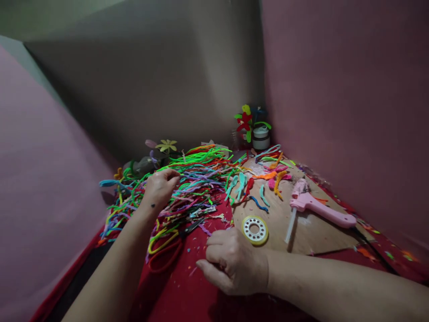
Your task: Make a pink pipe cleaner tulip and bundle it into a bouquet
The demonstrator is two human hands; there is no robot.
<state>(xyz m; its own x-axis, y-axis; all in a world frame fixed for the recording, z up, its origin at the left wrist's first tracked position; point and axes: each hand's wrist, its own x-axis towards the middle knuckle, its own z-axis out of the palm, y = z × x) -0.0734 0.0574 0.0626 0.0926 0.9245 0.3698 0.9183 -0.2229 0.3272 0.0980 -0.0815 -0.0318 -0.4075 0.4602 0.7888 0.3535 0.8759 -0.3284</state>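
Observation:
My left hand is over the left part of a heap of colourful fuzzy stems, its fingers curled together; whatever may be between them is too small to make out. Low over the red cloth, my right hand is curled closed, its thumb toward the left, and the inside of the grip is hidden. Red-handled scissors lie between the hands, blades by the stems. A roll of clear tape rests just beyond my right hand.
A pink glue gun with a glue stick and dark cord lies on a brown board. Bent fuzzy pieces are scattered there. At the back stand a white jar, a red fuzzy flower and a yellow one. Pink walls flank both sides.

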